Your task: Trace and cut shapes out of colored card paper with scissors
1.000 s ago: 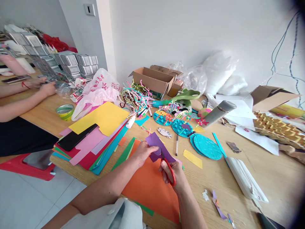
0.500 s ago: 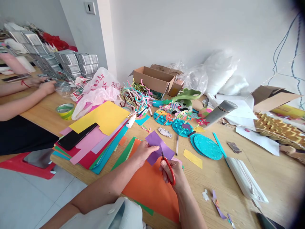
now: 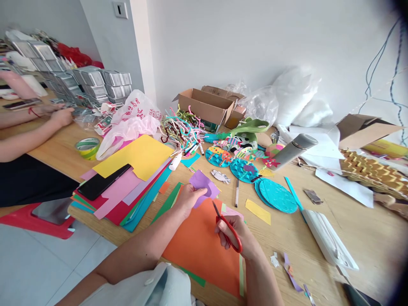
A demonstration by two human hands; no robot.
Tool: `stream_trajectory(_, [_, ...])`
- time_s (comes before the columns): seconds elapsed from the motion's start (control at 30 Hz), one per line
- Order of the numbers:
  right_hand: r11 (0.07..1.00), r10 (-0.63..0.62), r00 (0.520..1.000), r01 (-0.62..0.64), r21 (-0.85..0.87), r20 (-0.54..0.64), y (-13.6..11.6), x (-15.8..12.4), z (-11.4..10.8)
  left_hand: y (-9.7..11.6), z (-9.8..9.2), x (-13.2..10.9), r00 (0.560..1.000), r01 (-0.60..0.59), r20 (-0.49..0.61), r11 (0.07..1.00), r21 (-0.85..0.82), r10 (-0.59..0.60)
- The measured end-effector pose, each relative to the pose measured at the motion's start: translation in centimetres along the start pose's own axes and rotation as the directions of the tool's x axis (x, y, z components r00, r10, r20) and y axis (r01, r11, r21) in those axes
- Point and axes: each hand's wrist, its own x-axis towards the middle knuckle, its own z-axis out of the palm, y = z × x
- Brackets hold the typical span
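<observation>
A piece of purple paper (image 3: 200, 182) is pinched between the thumb and fingers of my left hand (image 3: 187, 199). My right hand (image 3: 234, 233) grips red-handled scissors (image 3: 235, 239), their dark blades pointing up and to the left. A small gap separates the blade tips from the purple paper. Both hands are above a large orange sheet (image 3: 197, 242) with green sheets under it. Just beyond the hands lie a white fish cutout (image 3: 220, 177), a pen (image 3: 236, 193) and a yellow paper piece (image 3: 258, 211).
Stacked coloured paper (image 3: 140, 157) and a black phone (image 3: 103, 182) lie left. Blue paper discs (image 3: 277, 195), a grey thermos (image 3: 295, 151) and a white case (image 3: 330, 240) are right. Pipe cleaners (image 3: 181, 129) and a cardboard box (image 3: 205, 106) stand behind. A co-worker's hands (image 3: 62, 114) work far left.
The scissors have come away from the purple paper, moving down and right with my right hand. My left hand has shifted slightly left, and the paper has turned and looks smaller.
</observation>
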Motion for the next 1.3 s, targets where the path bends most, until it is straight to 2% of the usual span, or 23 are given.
stream_trajectory(0.13, [0.994, -0.095, 0.993, 0.099, 0.050, -0.070, -0.6, -0.5, -0.2, 0.2, 0.2, -0.1, 0.998, -0.040, 0.056, 0.998, 0.054, 0.037])
stream_trajectory(0.27, [0.998, -0.043, 0.992, 0.047, 0.031, -0.118, -1.0, -0.5, 0.1, 0.5, 0.6, -0.7, 0.988, -0.024, 0.156, 0.996, 0.085, 0.011])
stream_trajectory(0.63, [0.999, 0.011, 0.991, -0.005, 0.040, -0.136, -0.2, 0.0, 0.2, 0.0, 0.8, -1.0, 0.956, 0.005, 0.293, 0.998, 0.058, -0.021])
stream_trajectory(1.3, [0.997, -0.017, 0.981, 0.030, 0.067, -0.191, 0.1, 0.2, 0.4, -0.5, 0.8, -1.1, 0.941, 0.064, 0.332, 0.998, 0.006, -0.062])
